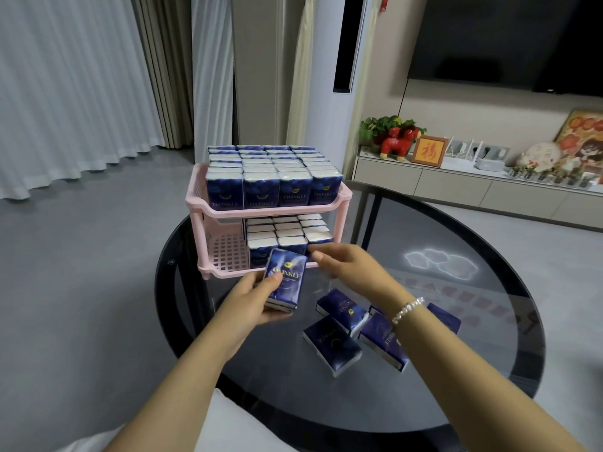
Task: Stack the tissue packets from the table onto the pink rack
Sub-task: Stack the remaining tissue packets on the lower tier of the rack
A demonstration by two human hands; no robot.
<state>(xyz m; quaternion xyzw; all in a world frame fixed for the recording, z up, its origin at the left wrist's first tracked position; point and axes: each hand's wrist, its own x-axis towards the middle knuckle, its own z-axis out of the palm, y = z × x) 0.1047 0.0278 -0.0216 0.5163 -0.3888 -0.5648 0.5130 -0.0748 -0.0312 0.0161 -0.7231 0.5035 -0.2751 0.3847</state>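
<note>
left fingers round tissue pkts, right fingers loose

White curtains hang at left; a dark television sits above a cabinet carrying a red toy horse and framed picture.

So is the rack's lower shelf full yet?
Not full: the lower shelf shows bare pink grid at its left, beside the upright packets.
</note>
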